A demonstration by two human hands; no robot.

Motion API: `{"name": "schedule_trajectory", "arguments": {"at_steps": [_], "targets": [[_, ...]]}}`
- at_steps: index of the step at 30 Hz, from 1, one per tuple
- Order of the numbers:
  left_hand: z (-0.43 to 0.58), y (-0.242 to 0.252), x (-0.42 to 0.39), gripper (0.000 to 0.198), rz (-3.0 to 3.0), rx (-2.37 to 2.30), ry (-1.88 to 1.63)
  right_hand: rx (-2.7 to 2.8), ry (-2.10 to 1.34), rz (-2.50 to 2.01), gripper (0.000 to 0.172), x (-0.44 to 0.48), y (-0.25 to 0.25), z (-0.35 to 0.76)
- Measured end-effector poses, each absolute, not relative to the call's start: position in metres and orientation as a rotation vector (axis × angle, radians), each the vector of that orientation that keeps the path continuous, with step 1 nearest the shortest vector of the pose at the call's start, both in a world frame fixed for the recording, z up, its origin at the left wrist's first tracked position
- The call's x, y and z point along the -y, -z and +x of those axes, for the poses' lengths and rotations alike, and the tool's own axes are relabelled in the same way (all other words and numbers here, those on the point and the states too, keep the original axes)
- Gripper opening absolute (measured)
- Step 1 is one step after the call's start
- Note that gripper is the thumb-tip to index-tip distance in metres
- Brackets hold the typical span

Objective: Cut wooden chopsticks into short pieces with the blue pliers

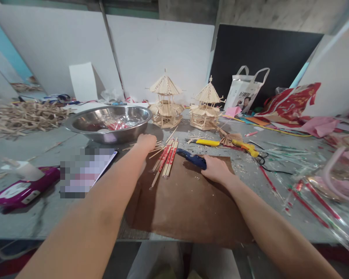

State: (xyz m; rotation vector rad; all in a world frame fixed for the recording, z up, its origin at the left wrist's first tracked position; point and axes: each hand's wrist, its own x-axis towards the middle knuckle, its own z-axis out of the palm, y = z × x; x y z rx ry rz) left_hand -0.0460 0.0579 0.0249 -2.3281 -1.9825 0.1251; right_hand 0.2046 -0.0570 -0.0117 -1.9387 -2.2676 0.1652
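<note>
My left hand (147,143) is curled, knuckles up, at the far edge of the brown board, beside the steel bowl. Loose thin wooden sticks (158,148) lie against it on both sides; what its fingers grip is hidden. A bunch of wooden sticks with red printed wrappers (169,157) rests on the brown board (186,209), between my hands. My right hand (216,168) is closed round the end of a dark blue hand tool (191,158), which lies low over the board and points left.
Two stick-built pagoda models (165,101) stand at the back beside the steel bowl (110,124). A yellow utility knife (207,143) and a yellow glue gun (246,147) lie right of centre. The phone (90,172) is at left; plastic wrappers (287,155) litter the right.
</note>
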Motion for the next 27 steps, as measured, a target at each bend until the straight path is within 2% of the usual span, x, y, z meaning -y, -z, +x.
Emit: {"name": "schedule_trajectory", "arguments": {"at_steps": [3,5,7,10,12,15,19,23,27], "targets": [[-0.047,-0.029,-0.054,0.026,-2.256,1.92,-0.039,2.18,-0.208,-1.925,0.041,0.056,0.012,0.205],[-0.046,-0.034,-0.049,0.025,-2.201,1.865,0.169,2.077,-0.251,-1.886,0.042,0.055,0.013,0.207],[-0.041,-0.038,-0.043,0.021,-2.162,1.846,0.476,1.946,-0.319,-1.773,0.041,0.051,0.014,0.21],[-0.022,-0.04,-0.029,0.012,-2.217,1.948,0.994,1.713,-0.507,-1.507,0.031,0.046,0.015,0.213],[-0.004,-0.037,-0.016,0.008,-2.466,1.971,1.391,1.549,-0.634,-1.366,0.027,0.043,0.014,0.215],[0.024,-0.026,0.007,0.011,-2.816,2.008,1.891,1.349,-0.765,-1.257,0.031,0.043,0.01,0.213],[0.049,-0.005,0.029,0.011,-3.108,2.038,1.892,1.233,-0.877,-1.146,0.034,0.046,0.009,0.207],[0.055,0.011,0.035,0.013,-3.108,1.85,1.952,1.245,-0.893,-1.095,0.028,0.049,0.013,0.2],[0.052,0.017,0.036,0.016,-3.179,1.658,1.809,1.315,-0.885,-1.095,0.024,0.051,0.017,0.196]]}}
